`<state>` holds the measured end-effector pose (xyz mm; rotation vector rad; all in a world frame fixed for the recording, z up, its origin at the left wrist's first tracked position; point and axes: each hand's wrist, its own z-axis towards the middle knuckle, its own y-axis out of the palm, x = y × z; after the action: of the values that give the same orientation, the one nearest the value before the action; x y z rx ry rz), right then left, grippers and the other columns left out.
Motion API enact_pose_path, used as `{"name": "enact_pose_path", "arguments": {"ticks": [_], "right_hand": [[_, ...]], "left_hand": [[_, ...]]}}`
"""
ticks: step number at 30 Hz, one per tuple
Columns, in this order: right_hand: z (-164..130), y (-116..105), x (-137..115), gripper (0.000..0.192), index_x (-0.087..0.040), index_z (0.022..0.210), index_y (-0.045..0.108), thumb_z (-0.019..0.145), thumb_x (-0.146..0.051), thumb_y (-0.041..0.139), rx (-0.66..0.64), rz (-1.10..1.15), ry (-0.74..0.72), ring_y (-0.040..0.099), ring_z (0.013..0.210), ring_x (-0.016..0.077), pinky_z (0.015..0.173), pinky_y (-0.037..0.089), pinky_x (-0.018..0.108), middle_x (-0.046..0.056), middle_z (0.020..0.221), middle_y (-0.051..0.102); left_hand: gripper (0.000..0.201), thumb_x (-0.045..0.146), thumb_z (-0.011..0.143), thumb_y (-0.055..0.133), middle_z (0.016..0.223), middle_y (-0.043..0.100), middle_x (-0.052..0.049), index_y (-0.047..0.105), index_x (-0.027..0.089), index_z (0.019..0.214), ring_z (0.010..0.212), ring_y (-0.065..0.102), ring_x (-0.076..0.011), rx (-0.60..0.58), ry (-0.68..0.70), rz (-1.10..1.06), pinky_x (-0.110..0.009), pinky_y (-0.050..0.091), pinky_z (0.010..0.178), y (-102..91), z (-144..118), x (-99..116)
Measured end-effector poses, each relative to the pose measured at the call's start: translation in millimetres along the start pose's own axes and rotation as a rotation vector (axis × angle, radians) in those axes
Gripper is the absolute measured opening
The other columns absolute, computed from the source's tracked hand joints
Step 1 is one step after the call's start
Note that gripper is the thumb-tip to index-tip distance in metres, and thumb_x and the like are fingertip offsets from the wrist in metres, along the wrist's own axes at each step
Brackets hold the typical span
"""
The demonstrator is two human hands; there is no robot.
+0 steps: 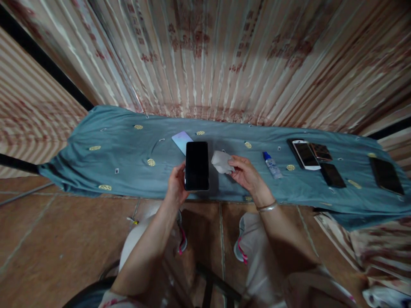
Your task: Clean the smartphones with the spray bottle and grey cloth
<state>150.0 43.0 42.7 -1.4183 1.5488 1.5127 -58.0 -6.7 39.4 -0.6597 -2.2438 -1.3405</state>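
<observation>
Smartphone sat gripped in our left hand while our right hand pinched what looked like a wipe, so a loose edge-grip risked dropping it.

Teal cloth with small gold motifs is covering a long low surface and hanging over its near edge. Landmark: small dropper bottle (white, blue cap), lying on its side. Just right of it, a white phone is lying beside a brown-backed device, with a black phone below them. Far right, a dark phone. Well left of the bottle, a pale iridescent phone is lying flat.
</observation>
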Motion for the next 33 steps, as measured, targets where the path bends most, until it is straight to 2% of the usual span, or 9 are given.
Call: {"name": "enact_pose_path", "arguments": {"ticks": [3, 5, 8, 12, 19, 23, 27, 30, 33], "right_hand": [[-1, -5, -4, 0.024, -0.021, 0.074, 0.073, 0.055, -0.025, 0.087, 0.069, 0.087, -0.063, 0.062, 0.061, 0.01, 0.058, 0.054, 0.02, -0.003, 0.07, 0.072], [0, -8, -6, 0.025, -0.021, 0.076, 0.073, 0.055, -0.024, 0.087, 0.107, 0.1, -0.119, 0.063, 0.061, 0.0104, 0.057, 0.054, 0.02, -0.003, 0.072, 0.073], [2, -13, -9, 0.027, -0.022, 0.08, 0.074, 0.056, -0.024, 0.085, 0.195, 0.116, -0.223, 0.066, 0.065, 0.0127, 0.06, 0.056, 0.023, -0.002, 0.077, 0.075], [3, -23, -10, 0.025, -0.024, 0.081, 0.073, 0.058, -0.027, 0.082, 0.276, 0.068, -0.324, 0.066, 0.066, 0.0149, 0.064, 0.055, 0.027, -0.003, 0.074, 0.073], [4, -34, -5, 0.027, -0.022, 0.082, 0.073, 0.059, -0.031, 0.083, 0.396, -0.095, -0.447, 0.061, 0.065, 0.0116, 0.065, 0.048, 0.025, -0.004, 0.074, 0.072], [2, -35, -3, 0.027, -0.022, 0.085, 0.073, 0.064, -0.035, 0.082, 0.368, -0.152, -0.453, 0.062, 0.067, 0.0133, 0.067, 0.049, 0.028, -0.002, 0.076, 0.073], [-2, -35, -5, 0.025, -0.023, 0.084, 0.072, 0.064, -0.035, 0.082, 0.316, -0.007, -0.375, 0.066, 0.072, 0.0154, 0.069, 0.053, 0.029, -0.002, 0.079, 0.074], [-4, -35, -7, 0.024, -0.024, 0.084, 0.073, 0.065, -0.034, 0.081, 0.304, 0.022, -0.357, 0.068, 0.073, 0.0157, 0.069, 0.055, 0.028, -0.002, 0.079, 0.074], [-5, -38, -10, 0.023, -0.024, 0.084, 0.073, 0.064, -0.033, 0.081, 0.324, 0.041, -0.386, 0.067, 0.072, 0.0147, 0.067, 0.055, 0.027, -0.002, 0.079, 0.074]], "left_hand": [[0.013, 0.028, 0.08, 0.064, 0.068, 0.069, 0.003, 0.069, 0.017, 0.087, 0.061, 0.065, -0.0143, -0.127, -0.037, 0.047, -0.025, 0.052, 0.064, 4.5, -1, -11], [0.02, 0.029, 0.081, 0.064, 0.075, 0.072, 0.002, 0.071, 0.017, 0.095, 0.068, 0.067, -0.0156, -0.163, -0.047, 0.064, -0.026, 0.053, 0.069, 7.5, -3, -17], [0.029, 0.031, 0.085, 0.061, 0.088, 0.075, 0.0, 0.07, 0.019, 0.109, 0.079, 0.07, -0.0177, -0.164, -0.058, 0.113, -0.029, 0.054, 0.076, 11.4, -5, -26], [0.036, 0.034, 0.084, 0.063, 0.101, 0.075, -0.002, 0.069, 0.02, 0.117, 0.091, 0.07, -0.0201, -0.16, -0.055, 0.166, -0.031, 0.054, 0.081, 14.8, -7, -38], [0.035, 0.03, 0.084, 0.065, 0.099, 0.074, -0.002, 0.069, 0.02, 0.117, 0.093, 0.07, -0.0198, -0.205, -0.087, 0.184, -0.03, 0.055, 0.084, 23.5, -10, -51], [0.033, 0.024, 0.086, 0.066, 0.099, 0.075, -0.001, 0.069, 0.02, 0.118, 0.086, 0.07, -0.0152, -0.21, -0.141, 0.156, -0.026, 0.055, 0.082, 25.6, -9, -56], [0.042, 0.021, 0.092, 0.062, 0.11, 0.077, -0.002, 0.063, 0.02, 0.133, 0.092, 0.073, -0.015, -0.241, -0.221, 0.101, -0.027, 0.056, 0.089, 26.4, -9, -58], [0.05, 0.025, 0.097, 0.056, 0.123, 0.075, -0.004, 0.053, 0.024, 0.147, 0.103, 0.074, -0.0188, -0.265, -0.293, 0.062, -0.034, 0.056, 0.1, 30.8, -13, -59], [0.052, 0.034, 0.103, 0.046, 0.126, 0.075, -0.007, 0.046, 0.025, 0.154, 0.111, 0.074, -0.0243, -0.289, -0.391, 0.044, -0.044, 0.053, 0.107, 37.8, -19, -58]]}}
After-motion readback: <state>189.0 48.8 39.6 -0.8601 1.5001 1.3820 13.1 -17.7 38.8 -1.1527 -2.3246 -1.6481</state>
